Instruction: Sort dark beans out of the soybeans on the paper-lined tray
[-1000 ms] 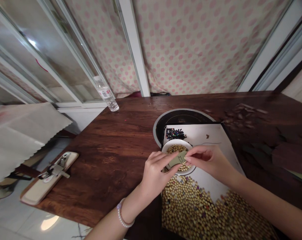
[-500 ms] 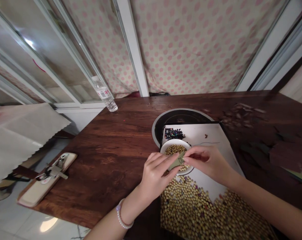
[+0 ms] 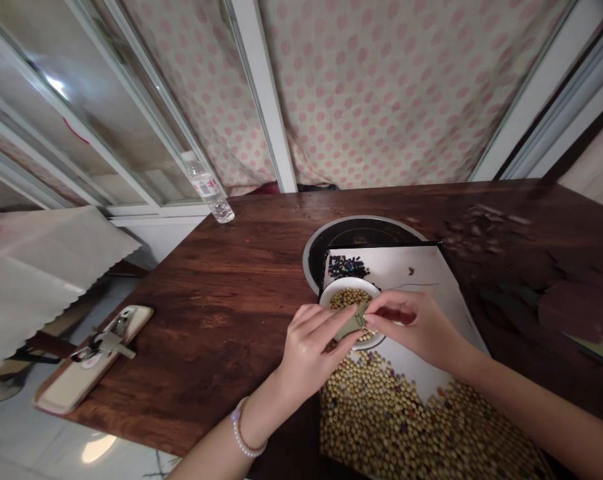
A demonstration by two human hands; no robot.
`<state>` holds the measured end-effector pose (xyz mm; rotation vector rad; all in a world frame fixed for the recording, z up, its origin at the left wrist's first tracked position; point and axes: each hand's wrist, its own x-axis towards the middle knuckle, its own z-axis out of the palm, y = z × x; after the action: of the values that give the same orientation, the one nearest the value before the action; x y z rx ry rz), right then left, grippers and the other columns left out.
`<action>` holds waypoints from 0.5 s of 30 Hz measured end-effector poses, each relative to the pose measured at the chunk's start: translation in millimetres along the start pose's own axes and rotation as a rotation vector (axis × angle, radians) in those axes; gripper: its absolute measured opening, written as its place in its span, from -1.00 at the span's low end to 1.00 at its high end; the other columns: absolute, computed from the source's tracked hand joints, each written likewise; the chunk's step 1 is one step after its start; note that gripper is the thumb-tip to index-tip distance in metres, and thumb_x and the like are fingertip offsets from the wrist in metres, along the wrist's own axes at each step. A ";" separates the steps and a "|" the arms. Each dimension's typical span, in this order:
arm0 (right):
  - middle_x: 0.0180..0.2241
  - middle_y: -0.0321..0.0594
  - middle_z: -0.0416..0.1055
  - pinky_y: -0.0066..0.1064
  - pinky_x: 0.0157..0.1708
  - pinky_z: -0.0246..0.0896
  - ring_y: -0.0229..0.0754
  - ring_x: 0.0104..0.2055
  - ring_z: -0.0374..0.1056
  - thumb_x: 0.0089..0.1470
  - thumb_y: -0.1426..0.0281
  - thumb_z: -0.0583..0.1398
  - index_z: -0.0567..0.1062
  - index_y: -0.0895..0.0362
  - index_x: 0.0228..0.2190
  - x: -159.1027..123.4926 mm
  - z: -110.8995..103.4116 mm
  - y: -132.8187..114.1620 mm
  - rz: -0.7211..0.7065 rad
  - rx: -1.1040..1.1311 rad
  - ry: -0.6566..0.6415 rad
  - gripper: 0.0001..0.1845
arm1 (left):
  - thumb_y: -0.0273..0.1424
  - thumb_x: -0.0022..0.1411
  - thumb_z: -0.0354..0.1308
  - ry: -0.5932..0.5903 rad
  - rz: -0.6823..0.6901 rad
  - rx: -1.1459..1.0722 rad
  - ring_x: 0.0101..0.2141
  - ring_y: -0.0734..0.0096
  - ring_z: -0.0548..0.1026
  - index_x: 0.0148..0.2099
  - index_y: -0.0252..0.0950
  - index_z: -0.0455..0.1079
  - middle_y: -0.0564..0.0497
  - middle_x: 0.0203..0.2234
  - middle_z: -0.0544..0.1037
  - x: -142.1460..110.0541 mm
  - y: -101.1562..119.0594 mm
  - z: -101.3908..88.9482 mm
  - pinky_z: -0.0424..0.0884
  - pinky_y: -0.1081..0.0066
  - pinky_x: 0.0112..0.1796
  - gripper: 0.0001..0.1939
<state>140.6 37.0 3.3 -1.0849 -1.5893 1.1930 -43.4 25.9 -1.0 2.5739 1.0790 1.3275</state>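
Observation:
My left hand [image 3: 305, 343], with a beaded bracelet [image 3: 241, 433] at its wrist, grips a small olive-green piece [image 3: 352, 324] with dark lines on it, between thumb and fingers. Thumb and fingertips of my right hand [image 3: 416, 327] are pinched at the right edge of that piece; anything tiny between them is hidden. Both hands are just over a white bowl [image 3: 337, 287] of gold-coloured beads [image 3: 350, 299]. From near my right fingers a dark thread [image 3: 422, 285] runs to the right across a white board [image 3: 406, 261]. Many loose gold-coloured beads [image 3: 376, 420] cover its near part.
Small dark beads [image 3: 348, 267] lie at the board's far left corner. Behind it is a round black tray [image 3: 316, 250]. Brown scraps [image 3: 484, 230] and flat dark pieces [image 3: 566, 313] lie right. A water bottle [image 3: 208, 190] and a clamp-like metal item [image 3: 106, 340] are left.
Both hands keep nearly the same place over the bowl, the green piece still between them. Only a very slight shift of the fingers and of the view shows.

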 end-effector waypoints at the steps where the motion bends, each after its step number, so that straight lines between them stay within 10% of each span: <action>1: -0.50 -0.30 0.47 -0.47 -0.40 0.34 -0.30 -0.44 0.39 -0.09 0.43 0.21 0.47 0.11 -0.50 -0.1 0.1 0.5 0.002 0.008 -0.002 -0.98 | -0.46 0.08 0.23 -0.001 -0.001 0.000 -0.39 0.43 0.47 -0.05 -0.27 0.39 0.03 -0.36 0.58 0.2 0.1 -0.2 0.33 0.37 -0.33 -0.67; 15: -0.49 -0.30 0.46 -0.48 -0.41 0.32 -0.31 -0.44 0.38 -0.08 0.44 0.20 0.47 0.11 -0.51 -0.1 0.8 1.8 0.007 0.011 0.013 -0.97 | -0.46 0.07 0.23 0.003 -0.014 -0.003 -0.40 0.41 0.46 -0.07 -0.27 0.40 0.02 -0.39 0.58 1.0 0.2 -0.9 0.34 0.35 -0.34 -0.68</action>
<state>140.0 37.1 1.4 -1.0893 -1.5683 1.1957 -43.5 26.1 0.3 2.5587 1.0924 1.3294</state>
